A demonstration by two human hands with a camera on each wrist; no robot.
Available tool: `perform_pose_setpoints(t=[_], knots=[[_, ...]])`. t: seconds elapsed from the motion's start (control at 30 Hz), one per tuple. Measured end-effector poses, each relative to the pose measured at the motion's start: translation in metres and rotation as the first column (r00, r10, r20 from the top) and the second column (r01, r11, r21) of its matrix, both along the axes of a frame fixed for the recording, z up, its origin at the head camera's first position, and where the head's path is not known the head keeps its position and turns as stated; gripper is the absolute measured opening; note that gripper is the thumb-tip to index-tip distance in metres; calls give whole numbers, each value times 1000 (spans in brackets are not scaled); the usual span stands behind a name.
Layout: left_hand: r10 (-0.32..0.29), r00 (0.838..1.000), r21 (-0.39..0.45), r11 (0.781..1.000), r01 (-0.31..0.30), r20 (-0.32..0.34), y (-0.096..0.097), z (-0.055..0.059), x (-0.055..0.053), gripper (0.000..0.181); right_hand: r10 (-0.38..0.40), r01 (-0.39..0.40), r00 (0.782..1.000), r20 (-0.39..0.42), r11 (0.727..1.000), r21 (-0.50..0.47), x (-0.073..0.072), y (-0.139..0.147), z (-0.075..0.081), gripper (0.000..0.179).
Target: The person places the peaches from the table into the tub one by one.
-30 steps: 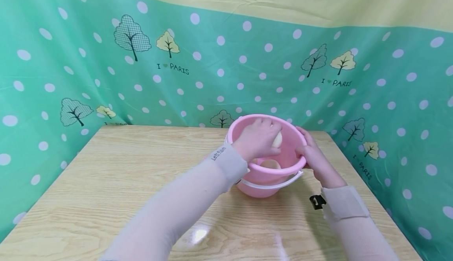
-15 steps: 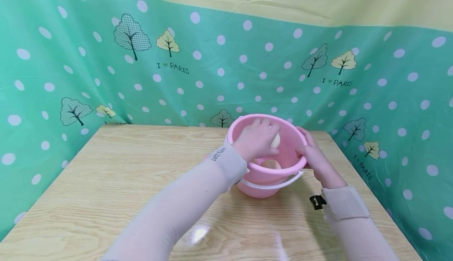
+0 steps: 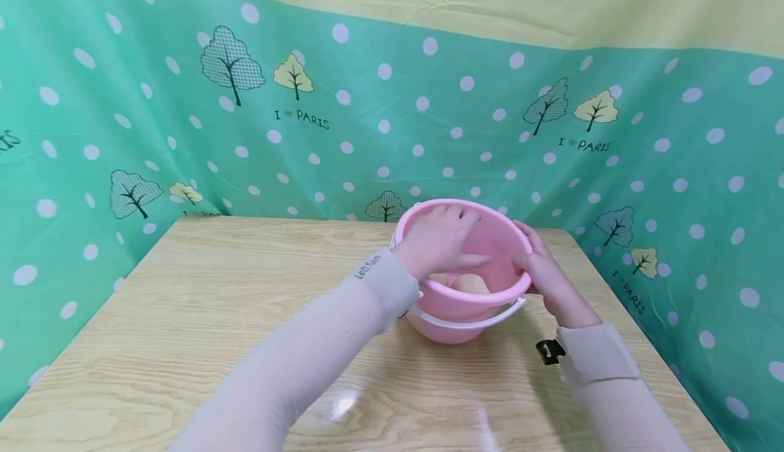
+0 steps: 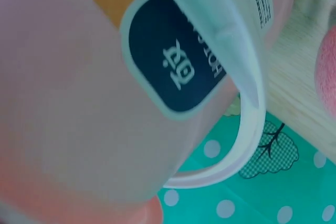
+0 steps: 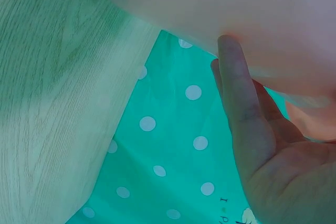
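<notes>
Bucket (image 3: 453,310) holds pale things (image 3: 471,285); pink thing (image 4: 328,72) is outside, so prob. unfinished. R hand (image 3: 547,271) grips bucket, L hand (image 3: 437,237) is spread loosely.

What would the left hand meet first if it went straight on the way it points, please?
The left hand would probably meet the bucket's inner wall, though depth is unclear.
</notes>
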State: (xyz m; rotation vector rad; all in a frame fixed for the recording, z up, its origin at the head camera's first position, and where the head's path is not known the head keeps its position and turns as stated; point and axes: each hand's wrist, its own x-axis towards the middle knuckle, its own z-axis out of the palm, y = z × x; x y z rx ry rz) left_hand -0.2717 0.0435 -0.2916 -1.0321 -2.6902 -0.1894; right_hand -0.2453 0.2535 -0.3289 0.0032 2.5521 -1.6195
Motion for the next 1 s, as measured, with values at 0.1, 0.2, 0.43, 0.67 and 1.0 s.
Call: perform_pose_setpoints(t=[0.1,0.2,0.43,0.67,1.0], knots=[[20,1000,6,1000,-20,-2,-6,5,1,67,1,-1,1000,2,1000,0,-1,0,-1,85],[58,998,1,998,-58,1,-11,10,3,66,4,-4,1000,-4,1000,4,-1,0,-1,84],[113,994,-7,994,-113,-1,-26,20,9,65,0,0,1000,-7,1000,7,0,0,0,85],[135,991,-12,991,-136,-12,-46,24,11,65,-5,5,1000,-4,1000,5,1,-1,0,85],[165,986,6,986,-165,-40,-80,23,11,65,-8,8,1000,-2,1000,2,1,-2,0,86]])
